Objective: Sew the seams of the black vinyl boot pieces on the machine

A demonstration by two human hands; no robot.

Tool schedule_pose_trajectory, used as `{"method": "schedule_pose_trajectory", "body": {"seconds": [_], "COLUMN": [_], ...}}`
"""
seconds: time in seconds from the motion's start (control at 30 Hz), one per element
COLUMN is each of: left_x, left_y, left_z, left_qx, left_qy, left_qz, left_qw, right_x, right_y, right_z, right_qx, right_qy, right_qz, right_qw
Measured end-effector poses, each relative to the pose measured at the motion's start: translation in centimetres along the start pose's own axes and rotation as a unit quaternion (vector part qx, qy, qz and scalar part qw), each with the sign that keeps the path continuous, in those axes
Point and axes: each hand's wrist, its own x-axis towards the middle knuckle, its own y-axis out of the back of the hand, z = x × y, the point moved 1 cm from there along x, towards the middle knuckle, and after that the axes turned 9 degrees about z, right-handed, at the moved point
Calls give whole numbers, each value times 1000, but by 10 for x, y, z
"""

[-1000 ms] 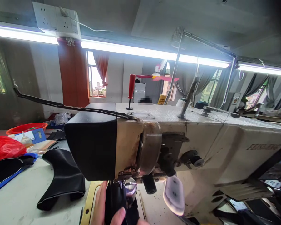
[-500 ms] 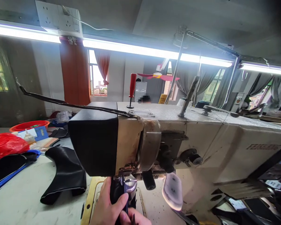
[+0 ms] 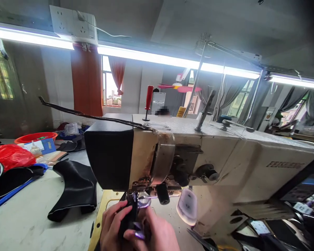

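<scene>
The black leather-like piece [image 3: 128, 221] is under the sewing machine's head [image 3: 146, 160], by the presser foot and needle area. My left hand [image 3: 113, 223] is closed around its left side, fingertips near the needle area. My right hand [image 3: 161, 230] is curled close on the right side, just below the round shiny metal part [image 3: 145, 202]. A small glossy purplish-silver thing [image 3: 139, 232] shows between my hands; its kind is unclear. The right fingertips are partly hidden.
Another black curved piece [image 3: 74, 190] lies on the table at left, near a red plastic bag [image 3: 12, 156] and an orange basin [image 3: 36, 137]. A lit lamp [image 3: 187, 207] hangs right of my hands. Dark scissors-like blades [image 3: 199, 238] lie at lower right. A red screwdriver [image 3: 149, 97] stands on the machine.
My right hand has risen from the bottom edge and come up beside the black piece. My left fingers have shifted their hold on it. The view has moved slightly.
</scene>
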Motion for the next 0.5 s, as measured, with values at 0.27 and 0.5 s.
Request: {"method": "schedule_pose_trajectory", "body": {"seconds": [0.27, 0.5], "left_x": [48, 51], "left_y": [24, 19], "left_z": [17, 21], "left_qx": [107, 78], "left_qy": [-277, -254], "left_qz": [-78, -58], "left_qw": [952, 962], "right_x": [0, 9], "right_y": [16, 15], "right_z": [12, 7], "right_qx": [-126, -130], "right_qy": [55, 76], "right_qz": [68, 54], "right_qw": [988, 987]}}
